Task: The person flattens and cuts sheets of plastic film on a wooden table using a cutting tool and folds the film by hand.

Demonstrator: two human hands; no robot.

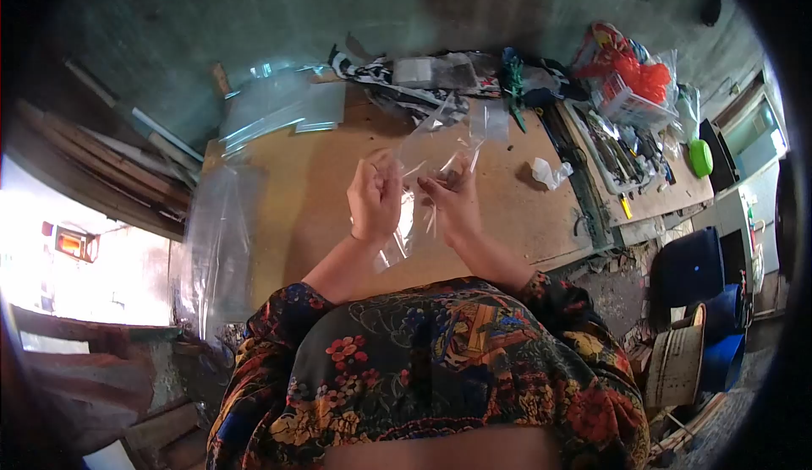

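A clear, shiny plastic sheet or bag (433,139) is held up over the wooden table, its lower part hanging between my hands and catching the light. My left hand (375,195) is closed, with its curled fingers against the left edge of the plastic. On the other side, my right hand (454,201) pinches the plastic between thumb and fingers. Exactly where the fingertips grip is partly hidden by glare and folds. Just past the right hand lies a crumpled white tissue or piece of plastic (551,173).
The wooden table (313,208) carries stacked clear sheets (283,108) at back left and a long clear plastic sheet (222,233) over its left edge. Black-and-white cloth (381,73) lies along the wall. A tool tray (613,149), a basket (634,102) and a green container (700,158) stand right.
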